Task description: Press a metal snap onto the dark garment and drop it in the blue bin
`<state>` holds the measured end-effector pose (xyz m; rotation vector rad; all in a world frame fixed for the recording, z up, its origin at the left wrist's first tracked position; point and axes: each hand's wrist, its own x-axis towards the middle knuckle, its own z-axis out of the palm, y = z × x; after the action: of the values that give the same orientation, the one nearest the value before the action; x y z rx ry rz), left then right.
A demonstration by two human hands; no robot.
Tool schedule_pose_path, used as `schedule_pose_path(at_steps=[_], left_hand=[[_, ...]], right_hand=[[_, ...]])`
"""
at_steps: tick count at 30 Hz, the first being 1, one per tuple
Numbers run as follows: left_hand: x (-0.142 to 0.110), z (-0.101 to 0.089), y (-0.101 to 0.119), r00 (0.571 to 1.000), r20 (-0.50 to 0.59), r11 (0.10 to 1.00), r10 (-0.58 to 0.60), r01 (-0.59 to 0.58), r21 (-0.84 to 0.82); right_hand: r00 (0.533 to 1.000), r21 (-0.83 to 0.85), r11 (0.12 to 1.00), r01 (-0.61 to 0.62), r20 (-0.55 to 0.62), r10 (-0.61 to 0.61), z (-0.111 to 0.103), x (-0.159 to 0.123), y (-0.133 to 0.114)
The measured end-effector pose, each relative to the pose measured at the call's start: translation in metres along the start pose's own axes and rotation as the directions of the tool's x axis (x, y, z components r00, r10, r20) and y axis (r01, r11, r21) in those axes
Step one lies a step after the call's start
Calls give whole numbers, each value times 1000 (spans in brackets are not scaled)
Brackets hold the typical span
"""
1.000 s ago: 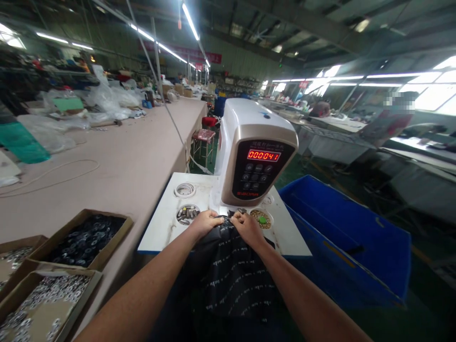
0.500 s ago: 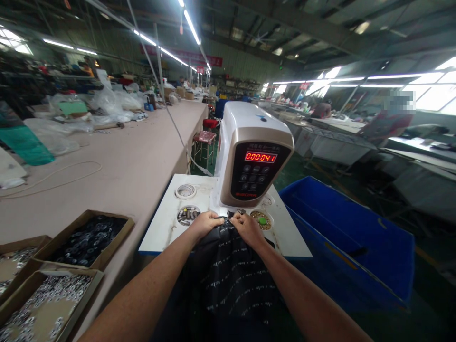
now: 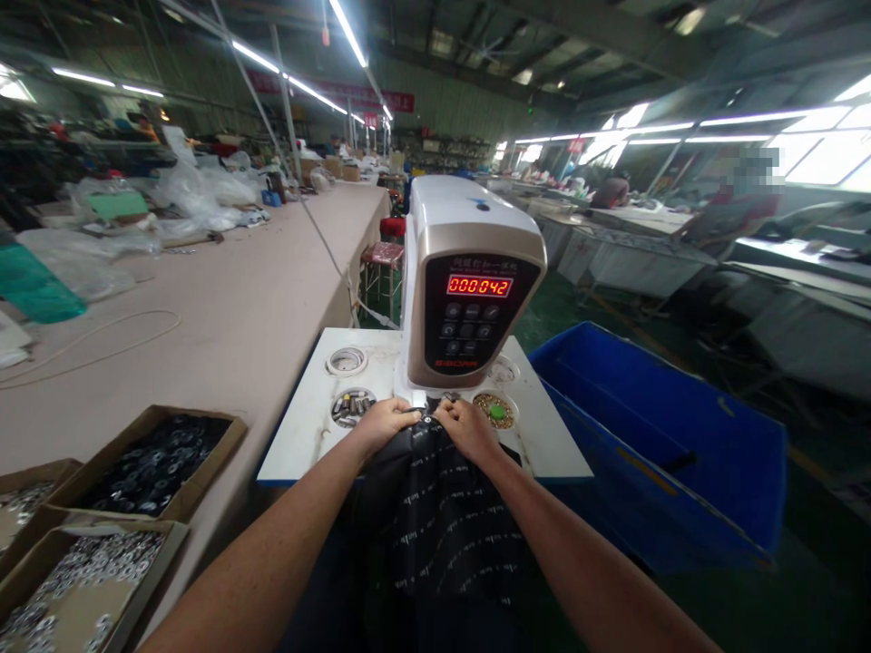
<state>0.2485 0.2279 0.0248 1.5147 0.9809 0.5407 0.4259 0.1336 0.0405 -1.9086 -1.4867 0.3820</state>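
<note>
A black garment with white printed lettering (image 3: 445, 517) hangs from my hands toward my lap. My left hand (image 3: 386, 424) pinches its upper edge on the left. On the right, my right hand (image 3: 466, 426) grips the same edge, fingers closed. Between them a small round metal snap (image 3: 426, 419) shows on the cloth. Both hands are just under the head of a white and gold snap-fastening machine (image 3: 476, 290), whose red display reads 000042. The working point of the machine is partly hidden by my fingers.
The machine's white table (image 3: 292, 444) has a cup of metal parts (image 3: 352, 408) and a cup of brass pieces (image 3: 494, 411). Boxes of black rings (image 3: 160, 467) and silver rings (image 3: 88, 580) lie left. A blue bin (image 3: 660, 444) stands right. People sit farther back.
The display has gone from 000041 to 000042. A round metal snap now shows on the cloth between my hands, which have drawn slightly toward me. The view has shifted a little.
</note>
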Motion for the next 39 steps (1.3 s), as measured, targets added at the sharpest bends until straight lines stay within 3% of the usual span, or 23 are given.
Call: schedule_pose_path(at_steps=[16,24,29,31,33,36,39], left_hand=[[-23,3,22,999,-36,997,7,-9,-79],[-79,10,40,997,13,986,75,-72,-152],[-122,19,32,992,124,943,23,20,-333],[-136,27,24,991,135,925,-6,56,-376],[-148,36,17,992,123,935,-27,69,-349],[-158,52,7,990,137,976,-16,44,-211],[-162,65,0,987,159,997,33,-23,-70]], right_hand=[[997,132,990,41,-76,-31,-6,-3,-6],[991,261,960,104,-108,-78,-28,-40,-27],[996,323,945,56,-78,-32,-34,-89,-33],[1000,362,932,28,-14,-25,-36,-110,-33],[992,421,907,-26,121,-28,-39,-131,-31],[943,480,857,-188,332,21,-47,-159,-24],[886,445,834,-325,451,104,-58,-182,-19]])
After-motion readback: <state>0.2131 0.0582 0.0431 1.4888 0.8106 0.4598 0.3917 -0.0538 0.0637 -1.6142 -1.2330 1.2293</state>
